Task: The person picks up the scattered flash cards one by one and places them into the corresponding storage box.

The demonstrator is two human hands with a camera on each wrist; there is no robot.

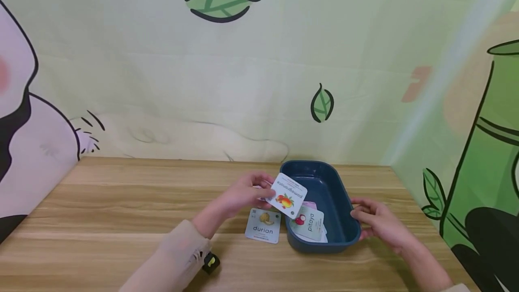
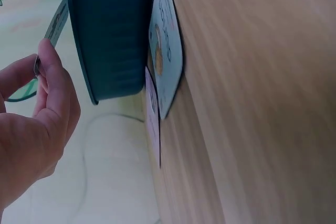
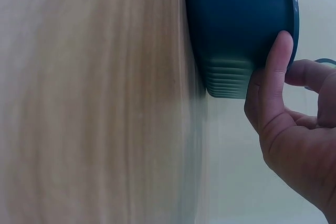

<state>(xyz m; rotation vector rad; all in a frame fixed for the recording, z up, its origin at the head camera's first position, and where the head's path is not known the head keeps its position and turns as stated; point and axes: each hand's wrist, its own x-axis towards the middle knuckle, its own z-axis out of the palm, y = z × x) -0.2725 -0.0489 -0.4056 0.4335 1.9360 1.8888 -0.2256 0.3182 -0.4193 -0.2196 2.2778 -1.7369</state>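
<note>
My left hand [image 1: 247,193] pinches a pomegranate card [image 1: 289,195] between thumb and fingers, over the left rim of a dark blue plastic bin [image 1: 334,193]. In the left wrist view the card [image 2: 56,22] appears edge-on, well above the table. Inside the bin a pitaya card [image 1: 309,222] lies on top of several other cards at the near end. At the bin's right side my right hand [image 1: 379,220] grips the rim, thumb on the outer wall [image 3: 247,19]. A durian card [image 1: 263,225] lies face up on the table, left of the bin.
Beside the durian card lies a purple-edged card [image 2: 153,114], mostly hidden behind my left hand in the head view. The wood-grain table [image 1: 142,202] meets a printed cloth backdrop [image 1: 162,80] at its back and right edges. A small black device [image 1: 211,263] sits at my left wrist.
</note>
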